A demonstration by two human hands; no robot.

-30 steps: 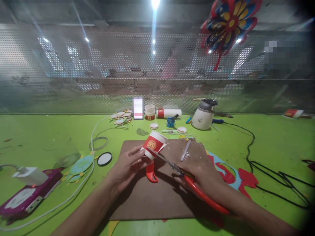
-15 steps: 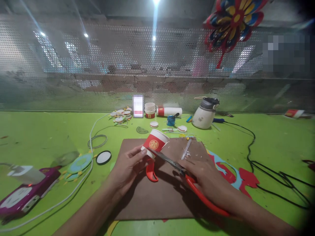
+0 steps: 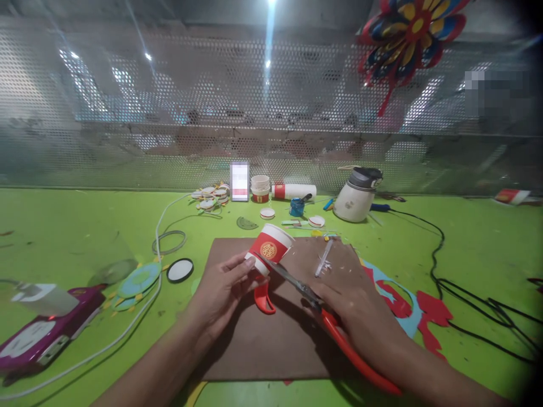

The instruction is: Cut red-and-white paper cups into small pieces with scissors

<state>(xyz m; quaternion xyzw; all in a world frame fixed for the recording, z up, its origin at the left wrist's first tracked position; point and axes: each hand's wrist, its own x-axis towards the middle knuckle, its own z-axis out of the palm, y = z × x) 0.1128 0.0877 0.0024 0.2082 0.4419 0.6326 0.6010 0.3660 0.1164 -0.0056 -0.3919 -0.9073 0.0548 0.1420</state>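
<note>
My left hand (image 3: 220, 291) is closed round the base of a red and white paper cup (image 3: 270, 247) with a gold emblem, held tilted above a brown board (image 3: 271, 345). A curl of red strip (image 3: 263, 299) hangs from the cup's lower end. In my right hand (image 3: 354, 308) are red-handled scissors (image 3: 335, 333), whose blades point up-left and meet the cup's side near its base. Small white paper scraps (image 3: 323, 261) lie on the board beyond the blades.
A green table (image 3: 63, 226) carries a stack of cups (image 3: 259, 189), a lying cup roll (image 3: 293, 191), a blue pot (image 3: 296, 207), a white jug (image 3: 355, 195), a phone (image 3: 239, 181), a black-rimmed disc (image 3: 180, 270), a purple device (image 3: 40, 336), cables (image 3: 466, 305) and paper cutouts (image 3: 403, 305). A perforated metal screen (image 3: 169, 113) backs the table.
The scissor blades have closed further into the cup's side. The loose white flap seen beside the cup one second ago no longer shows. Both hands stay in place.
</note>
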